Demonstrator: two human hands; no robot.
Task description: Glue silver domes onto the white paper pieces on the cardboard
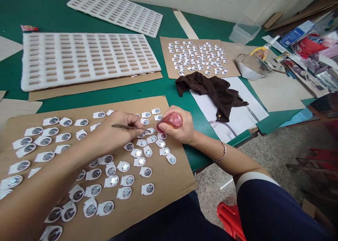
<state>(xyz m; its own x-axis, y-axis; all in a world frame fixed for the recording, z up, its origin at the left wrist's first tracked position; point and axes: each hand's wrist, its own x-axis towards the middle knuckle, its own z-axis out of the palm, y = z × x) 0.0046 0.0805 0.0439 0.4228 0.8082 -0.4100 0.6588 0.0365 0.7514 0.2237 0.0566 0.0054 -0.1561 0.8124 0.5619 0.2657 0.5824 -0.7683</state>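
Note:
My left hand (118, 130) pinches thin metal tweezers (124, 127), whose tips point right at a small round metal piece with a white tab (150, 130). Close beside it, my right hand (182, 123) is wrapped round a reddish translucent bottle (173, 120), held tilted low over the pieces. Its nozzle end is hidden. Both hands are above a brown cardboard sheet (169, 179) that carries several such tabbed pieces, some of them under my left hand and forearm.
White slotted trays (89, 56) lie at the back left. Behind my right hand are a dark brown cloth (211, 89) and a second cardboard (169, 57) with small pieces. A clear container (244, 31) and clutter stand at the right.

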